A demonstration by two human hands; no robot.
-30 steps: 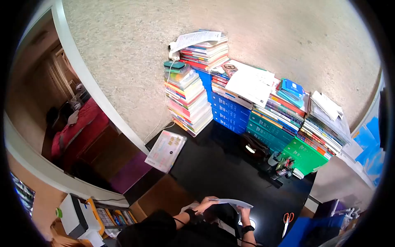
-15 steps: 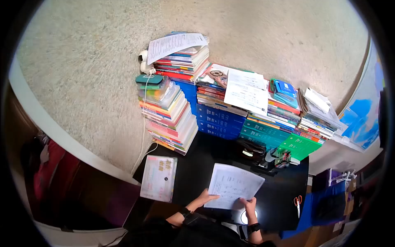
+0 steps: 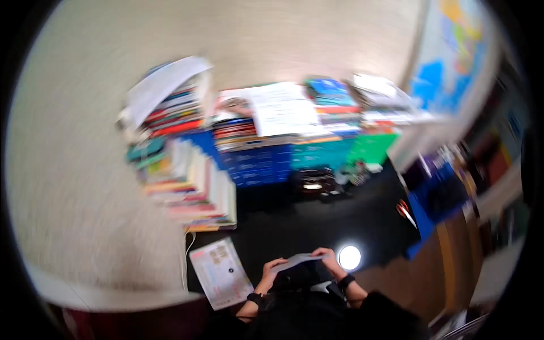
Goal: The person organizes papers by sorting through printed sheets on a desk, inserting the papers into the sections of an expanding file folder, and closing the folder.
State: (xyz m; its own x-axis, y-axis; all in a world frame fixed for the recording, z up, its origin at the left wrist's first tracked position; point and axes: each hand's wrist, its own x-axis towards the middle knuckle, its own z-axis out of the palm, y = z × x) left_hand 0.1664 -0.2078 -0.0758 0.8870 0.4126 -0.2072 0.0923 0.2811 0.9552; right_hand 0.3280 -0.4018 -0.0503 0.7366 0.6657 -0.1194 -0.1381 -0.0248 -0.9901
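A sheaf of white paper [image 3: 297,260] is held near the front edge of the black desk [image 3: 283,224], tilted so that it shows nearly edge-on. My left hand [image 3: 272,271] grips its left end and my right hand [image 3: 327,258] its right end. Both wrists wear dark bands. Left of my left hand lies a clear folder [image 3: 222,273] with papers and a dark round button. A bright round light spot [image 3: 349,258] shows just right of my right hand. The view is blurred by motion.
Tall book stacks [image 3: 198,187] stand at the back left. Blue binders [image 3: 255,164], teal binders [image 3: 320,154] and a green binder [image 3: 371,147] carry more books and papers. A dark pouch [image 3: 314,182] sits before them. Orange-handled scissors [image 3: 406,213] lie at the right edge.
The view has swung right. The paper, flat and facing me half a second ago with writing visible, is now tilted nearly edge-on and closer to my body. Both hands still hold it.
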